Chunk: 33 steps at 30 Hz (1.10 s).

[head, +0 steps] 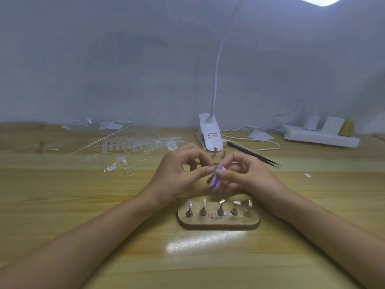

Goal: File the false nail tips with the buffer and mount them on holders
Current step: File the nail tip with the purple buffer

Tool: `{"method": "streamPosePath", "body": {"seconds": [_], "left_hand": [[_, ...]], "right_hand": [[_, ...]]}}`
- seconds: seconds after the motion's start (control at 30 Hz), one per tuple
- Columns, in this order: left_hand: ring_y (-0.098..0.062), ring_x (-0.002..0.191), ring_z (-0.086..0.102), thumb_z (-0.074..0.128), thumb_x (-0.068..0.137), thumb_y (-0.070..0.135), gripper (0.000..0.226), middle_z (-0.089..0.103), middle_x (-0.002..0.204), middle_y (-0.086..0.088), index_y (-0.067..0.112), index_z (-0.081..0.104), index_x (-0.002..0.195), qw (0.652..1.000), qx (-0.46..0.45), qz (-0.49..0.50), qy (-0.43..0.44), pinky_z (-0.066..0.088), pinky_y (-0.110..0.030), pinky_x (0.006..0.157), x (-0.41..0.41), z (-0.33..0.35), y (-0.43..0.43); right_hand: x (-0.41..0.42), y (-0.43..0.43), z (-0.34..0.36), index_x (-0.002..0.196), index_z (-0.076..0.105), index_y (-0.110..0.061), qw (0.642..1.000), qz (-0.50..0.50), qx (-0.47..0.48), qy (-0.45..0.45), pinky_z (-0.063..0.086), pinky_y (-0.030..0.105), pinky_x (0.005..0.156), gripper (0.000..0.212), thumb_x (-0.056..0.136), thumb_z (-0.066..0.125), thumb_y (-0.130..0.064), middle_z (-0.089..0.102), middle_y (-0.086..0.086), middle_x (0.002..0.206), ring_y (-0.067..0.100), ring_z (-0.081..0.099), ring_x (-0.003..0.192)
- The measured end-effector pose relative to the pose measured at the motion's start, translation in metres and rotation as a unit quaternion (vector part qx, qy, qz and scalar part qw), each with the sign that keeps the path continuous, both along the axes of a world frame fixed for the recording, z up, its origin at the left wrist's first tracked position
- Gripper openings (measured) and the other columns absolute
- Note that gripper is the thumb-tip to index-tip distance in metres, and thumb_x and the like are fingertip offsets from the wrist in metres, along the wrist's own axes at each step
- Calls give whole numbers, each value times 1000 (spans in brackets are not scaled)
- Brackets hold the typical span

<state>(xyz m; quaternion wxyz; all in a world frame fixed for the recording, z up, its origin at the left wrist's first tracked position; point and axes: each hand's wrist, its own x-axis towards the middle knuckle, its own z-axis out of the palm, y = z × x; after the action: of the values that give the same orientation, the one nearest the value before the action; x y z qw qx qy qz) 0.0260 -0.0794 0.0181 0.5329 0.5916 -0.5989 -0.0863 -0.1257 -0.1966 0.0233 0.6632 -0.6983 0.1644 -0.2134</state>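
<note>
My right hand (245, 176) grips a small purple buffer (215, 180), held upright above the table. My left hand (181, 172) pinches something tiny against the buffer's top, probably a nail tip, too small to make out. Just in front of my hands stands a wooden base (218, 223) with several metal holders (220, 209), some carrying clear nail tips. Two more holders (218, 152) stand loose behind my hands.
Strips of clear false nail tips (133, 147) lie scattered at the back left. A white clip lamp (209, 132) with its cable stands at the back centre, dark tweezers (254, 154) to its right, a white power strip (320, 137) far right. One loose tip (308, 175) lies right.
</note>
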Motion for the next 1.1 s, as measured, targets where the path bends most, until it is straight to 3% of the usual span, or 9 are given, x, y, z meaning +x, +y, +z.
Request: {"method": "streamPosePath", "body": {"seconds": [0.1,0.2,0.43,0.53,0.67,0.77,0.87,1.0,1.1], "left_hand": [[2,70,54,77,79,8,14,63,81,7,18,70,75,1000,-3,0,-3,40,-8,68,-1,0,0],[2,70,55,77,80,7,13,64,82,4,16,70,75,1000,-6,-1,2,40,-10,68,-1,0,1],[2,70,53,77,80,8,18,63,82,6,23,68,74,1000,-6,14,-14,39,-8,67,-2,1,2],[2,69,51,78,80,12,17,62,81,10,25,67,73,1000,0,22,-16,37,-6,64,-2,1,2],[2,69,51,78,80,11,18,62,82,7,25,67,74,1000,1,19,-11,37,-7,64,-2,1,2],[4,70,51,78,79,12,19,63,82,8,26,67,73,1000,-3,23,-12,37,-7,64,-2,1,2],[6,72,51,78,79,10,20,61,79,11,25,67,73,999,-10,29,-18,36,-6,64,-2,1,1],[6,72,51,78,79,10,17,60,78,13,23,68,73,1000,-5,24,-15,36,-5,64,-2,1,1],[5,72,51,78,79,10,15,60,79,12,22,69,74,1000,-4,27,-15,36,-6,64,-2,1,1]], "right_hand": [[-1,-4,-2,93,57,-1,997,-51,43,-40,59,25,63,31,74,74,-19,74,20,83,23,72,68],[0,-1,-1,93,57,-1,1000,5,11,-5,61,29,68,29,77,76,-18,74,22,86,25,72,72],[0,0,0,95,57,3,1000,-3,11,-9,60,27,65,32,76,75,-17,74,22,85,23,72,69],[0,-3,-1,96,56,2,996,-60,46,-47,58,22,60,32,75,73,-17,73,21,83,22,72,66],[0,0,-1,96,56,2,1000,-4,9,-10,59,26,64,31,78,74,-16,74,20,85,24,72,72],[-1,-3,-1,94,55,0,996,-59,44,-51,58,24,60,29,76,71,-17,74,19,82,22,72,67],[1,0,-1,94,55,0,1000,-2,6,-18,59,27,64,28,80,72,-16,73,22,86,25,71,71],[0,-3,-2,93,56,-2,997,-53,32,-39,59,26,63,28,77,72,-19,73,21,86,27,71,71],[1,-1,-1,93,57,-2,1000,10,2,-6,60,29,67,28,79,72,-18,73,21,87,25,72,72]]}}
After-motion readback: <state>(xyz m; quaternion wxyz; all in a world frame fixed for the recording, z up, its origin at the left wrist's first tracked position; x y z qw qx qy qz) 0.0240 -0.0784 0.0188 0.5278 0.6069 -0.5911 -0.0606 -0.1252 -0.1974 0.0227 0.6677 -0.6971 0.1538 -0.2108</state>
